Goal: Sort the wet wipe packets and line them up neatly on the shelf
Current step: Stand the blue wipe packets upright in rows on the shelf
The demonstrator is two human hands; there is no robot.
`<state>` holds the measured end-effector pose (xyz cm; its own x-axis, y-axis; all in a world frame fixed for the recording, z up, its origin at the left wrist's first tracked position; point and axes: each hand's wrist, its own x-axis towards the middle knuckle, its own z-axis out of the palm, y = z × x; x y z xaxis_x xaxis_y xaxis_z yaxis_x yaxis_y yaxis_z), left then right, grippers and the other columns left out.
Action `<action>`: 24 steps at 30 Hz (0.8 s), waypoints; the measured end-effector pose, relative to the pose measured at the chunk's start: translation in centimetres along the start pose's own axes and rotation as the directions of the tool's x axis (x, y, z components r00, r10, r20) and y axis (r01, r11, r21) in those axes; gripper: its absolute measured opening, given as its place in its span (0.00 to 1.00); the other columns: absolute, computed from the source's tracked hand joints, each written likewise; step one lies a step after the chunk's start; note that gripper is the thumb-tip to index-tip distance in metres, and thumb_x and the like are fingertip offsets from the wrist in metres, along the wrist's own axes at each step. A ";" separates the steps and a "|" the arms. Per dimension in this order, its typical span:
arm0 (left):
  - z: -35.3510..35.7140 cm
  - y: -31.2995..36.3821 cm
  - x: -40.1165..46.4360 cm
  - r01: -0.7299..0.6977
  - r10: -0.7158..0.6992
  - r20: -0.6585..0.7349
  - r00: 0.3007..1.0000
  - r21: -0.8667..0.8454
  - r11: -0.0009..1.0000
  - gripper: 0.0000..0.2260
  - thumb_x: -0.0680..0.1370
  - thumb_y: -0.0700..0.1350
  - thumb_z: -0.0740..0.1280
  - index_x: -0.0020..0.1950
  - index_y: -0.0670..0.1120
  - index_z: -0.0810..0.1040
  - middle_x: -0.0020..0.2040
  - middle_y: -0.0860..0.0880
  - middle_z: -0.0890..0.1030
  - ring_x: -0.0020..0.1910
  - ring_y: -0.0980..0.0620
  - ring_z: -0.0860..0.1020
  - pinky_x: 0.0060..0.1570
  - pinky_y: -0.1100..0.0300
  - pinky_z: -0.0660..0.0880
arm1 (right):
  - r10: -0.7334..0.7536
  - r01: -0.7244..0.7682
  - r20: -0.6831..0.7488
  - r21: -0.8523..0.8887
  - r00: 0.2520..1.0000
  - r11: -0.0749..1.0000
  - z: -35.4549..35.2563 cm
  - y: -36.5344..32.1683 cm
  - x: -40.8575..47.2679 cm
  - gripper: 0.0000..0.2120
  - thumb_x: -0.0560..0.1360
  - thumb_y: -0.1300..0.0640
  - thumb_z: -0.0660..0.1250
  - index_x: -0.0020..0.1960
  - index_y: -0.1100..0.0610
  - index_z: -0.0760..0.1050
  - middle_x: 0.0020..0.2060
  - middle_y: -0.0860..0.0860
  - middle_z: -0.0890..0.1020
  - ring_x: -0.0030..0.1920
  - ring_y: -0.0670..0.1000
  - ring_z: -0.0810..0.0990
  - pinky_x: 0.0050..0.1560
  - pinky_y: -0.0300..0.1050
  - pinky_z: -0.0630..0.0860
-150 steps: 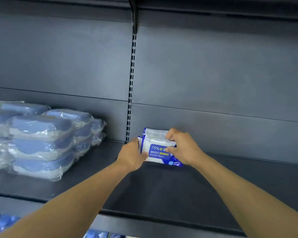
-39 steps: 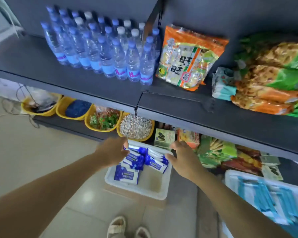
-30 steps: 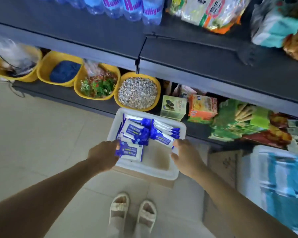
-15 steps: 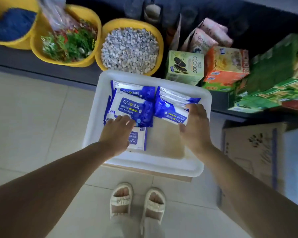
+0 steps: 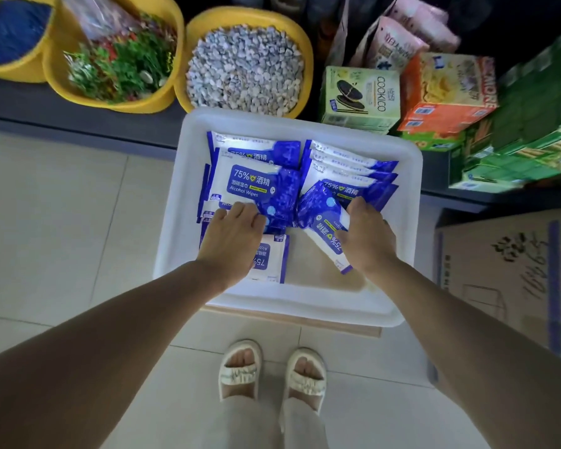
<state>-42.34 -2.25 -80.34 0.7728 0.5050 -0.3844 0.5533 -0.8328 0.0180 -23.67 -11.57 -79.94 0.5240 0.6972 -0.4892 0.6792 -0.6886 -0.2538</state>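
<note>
A white plastic tray (image 5: 188, 202) on the floor holds several blue-and-white alcohol wipe packets. My right hand (image 5: 366, 236) grips one tilted wipe packet (image 5: 321, 222) at the tray's middle right, lifting it off the right-hand stack (image 5: 347, 165). My left hand (image 5: 232, 243) lies with its fingers on the lower edge of the left-hand stack of packets (image 5: 250, 183). Another packet (image 5: 271, 259) lies flat in the tray, partly under my left wrist. The shelf where the packets are lined up is out of view.
Yellow bowls of grey pebbles (image 5: 245, 58), green bits (image 5: 120, 63) and blue stuff (image 5: 10, 29) stand on the bottom shelf behind the tray. Snack boxes (image 5: 360, 95) sit to the right. A cardboard box (image 5: 506, 270) stands right of the tray. My sandalled feet (image 5: 272, 374) are just before it.
My view dropped from the upper shelf to the tray on the floor. Both hands reached into the tray; my right hand took hold of a packet and tilted it up.
</note>
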 end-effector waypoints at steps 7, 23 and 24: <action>-0.5 0.0 -0.5 0.017 -0.014 0.084 0.996 -0.032 0.999 0.23 0.76 0.51 0.68 0.65 0.46 0.63 0.61 0.49 0.76 0.58 0.49 0.76 0.51 0.56 0.73 | 0.050 -0.048 -0.011 0.156 0.999 0.987 -1.1 0.3 -1.3 0.19 0.76 0.53 0.67 0.61 0.59 0.64 0.61 0.57 0.76 0.58 0.57 0.77 0.46 0.43 0.71; -23.4 -1.9 -6.7 0.252 -0.385 0.045 0.922 -0.825 0.505 0.15 0.70 0.47 0.70 0.54 0.47 0.72 0.44 0.50 0.80 0.45 0.47 0.79 0.45 0.51 0.77 | -0.004 0.094 -0.188 0.475 0.982 0.875 -22.3 -5.1 -12.2 0.06 0.78 0.61 0.63 0.53 0.62 0.70 0.40 0.50 0.77 0.35 0.47 0.74 0.28 0.27 0.66; -26.2 -2.0 -7.4 0.210 -0.377 0.006 0.926 -0.839 0.502 0.16 0.71 0.44 0.71 0.55 0.47 0.69 0.42 0.51 0.79 0.43 0.48 0.78 0.43 0.53 0.76 | -0.008 0.112 -0.213 0.479 0.977 0.871 -24.7 -5.8 -13.4 0.08 0.78 0.61 0.63 0.55 0.62 0.70 0.43 0.51 0.78 0.37 0.48 0.75 0.29 0.27 0.66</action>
<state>-41.03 1.58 -53.34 0.5049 0.7808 -0.3680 0.7007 -0.1217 0.7030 -21.93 -11.99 -51.27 0.6158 0.7293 -0.2982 0.4038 -0.6171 -0.6753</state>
